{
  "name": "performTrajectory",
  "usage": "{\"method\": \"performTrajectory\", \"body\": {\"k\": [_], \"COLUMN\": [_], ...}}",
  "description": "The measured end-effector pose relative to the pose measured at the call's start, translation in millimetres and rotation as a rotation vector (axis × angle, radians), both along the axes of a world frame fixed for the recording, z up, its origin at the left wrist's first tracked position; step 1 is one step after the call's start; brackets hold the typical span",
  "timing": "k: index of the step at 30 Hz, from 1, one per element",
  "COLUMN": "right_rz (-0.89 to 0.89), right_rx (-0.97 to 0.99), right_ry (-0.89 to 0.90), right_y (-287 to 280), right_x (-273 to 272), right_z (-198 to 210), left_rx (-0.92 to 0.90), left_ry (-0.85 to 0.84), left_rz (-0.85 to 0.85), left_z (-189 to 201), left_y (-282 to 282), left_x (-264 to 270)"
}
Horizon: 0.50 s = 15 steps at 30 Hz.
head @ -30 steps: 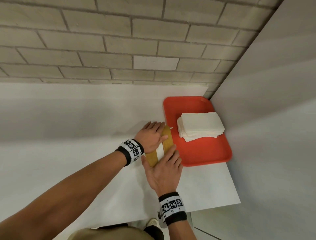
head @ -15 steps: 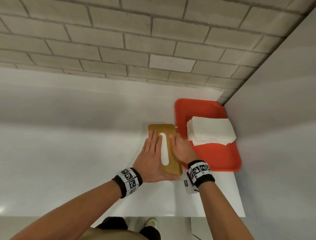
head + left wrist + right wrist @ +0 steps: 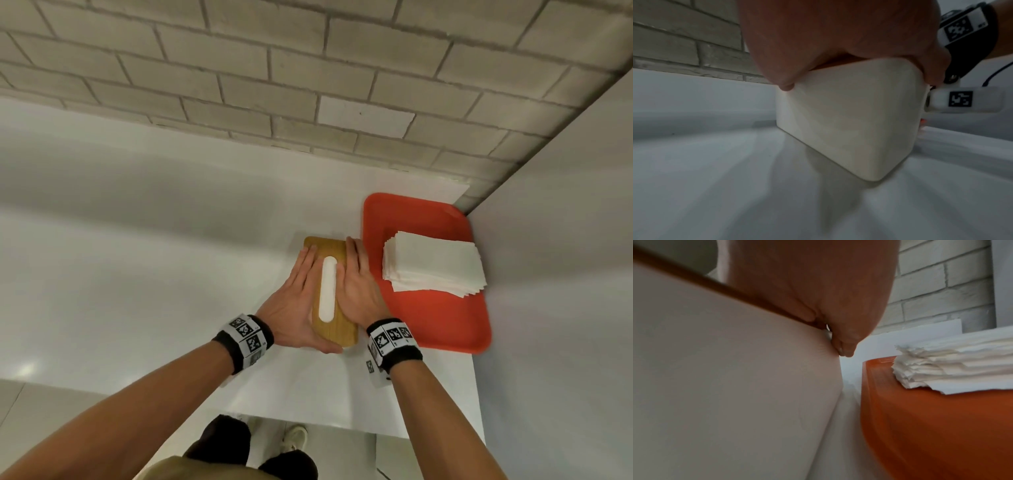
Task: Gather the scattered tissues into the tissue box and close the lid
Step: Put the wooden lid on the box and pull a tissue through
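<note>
Two flat hands press on the wooden lid (image 3: 337, 325) of the cream tissue box (image 3: 842, 116) on the white table (image 3: 137, 274): left hand (image 3: 294, 308) and right hand (image 3: 359, 291), fingers straight, flanking the slot. Just beyond, to the right, an orange tray (image 3: 442, 325) holds a stack of tissues (image 3: 433, 263) against the brick wall (image 3: 274, 68).

A flat white table top (image 3: 137, 274) is seen, set against a wall of pale grey-beige bricks (image 3: 239, 68) along its far edge, with a plain grey panel (image 3: 565, 240) met at its right side. One white rectangular block (image 3: 365, 116) is set among the bricks. A shallow orange-red plastic tray (image 3: 442, 329) with rounded corners is placed at the far right corner of the table. Beneath the near edge, pale floor tiles (image 3: 394, 455) are visible
</note>
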State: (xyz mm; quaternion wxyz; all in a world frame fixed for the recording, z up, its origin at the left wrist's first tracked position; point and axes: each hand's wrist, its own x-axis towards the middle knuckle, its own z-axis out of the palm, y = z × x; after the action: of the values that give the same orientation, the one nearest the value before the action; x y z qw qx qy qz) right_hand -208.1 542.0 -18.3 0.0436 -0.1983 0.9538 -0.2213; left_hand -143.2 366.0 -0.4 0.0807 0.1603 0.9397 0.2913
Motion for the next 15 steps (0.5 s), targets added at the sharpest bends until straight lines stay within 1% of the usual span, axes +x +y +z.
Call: {"method": "performTrajectory", "body": {"k": [1, 3, 6, 8, 10, 12, 13, 15], "right_rz": [-0.033, -0.058, 0.006, 0.0, 0.033, 0.097, 0.105, 0.076], "right_rx": [-0.014, -0.027, 0.022, 0.032, 0.114, 0.238, 0.266, 0.257], "right_ry": [-0.046, -0.077, 0.016, -0.015, -0.053, -0.017, 0.013, 0.128], "right_y": [-0.3, 1.6, 5.6, 8.6, 11.3, 16.1, 17.3, 17.2], "right_x": [-3.2, -5.4, 2.3, 15.6, 34.0, 50.8, 55.2, 53.2], "right_z": [-1.6, -4.0, -3.9, -0.4, -2.4, 0.0, 5.6, 21.0], "left_rx": [0.003, -0.016, -0.025, 0.005, 0.022, 0.012, 0.005, -0.009], "left_ry": [-0.007, -0.013, -0.046, -0.068, -0.098, -0.117, -0.12, -0.115], "left_rz": [0.005, 0.002, 0.02, 0.05, 0.065, 0.066, 0.063, 0.059], "left_z": [0.4, 2.8, 6.8, 6.7, 7.8, 9.1, 10.3, 11.1], "left_y": [0.2, 1.2, 2.8, 3.7, 4.2, 4.2, 3.6, 3.4], "left_x": [0.4, 0.5, 5.2, 9.0, 13.0, 13.6, 13.5, 13.0]}}
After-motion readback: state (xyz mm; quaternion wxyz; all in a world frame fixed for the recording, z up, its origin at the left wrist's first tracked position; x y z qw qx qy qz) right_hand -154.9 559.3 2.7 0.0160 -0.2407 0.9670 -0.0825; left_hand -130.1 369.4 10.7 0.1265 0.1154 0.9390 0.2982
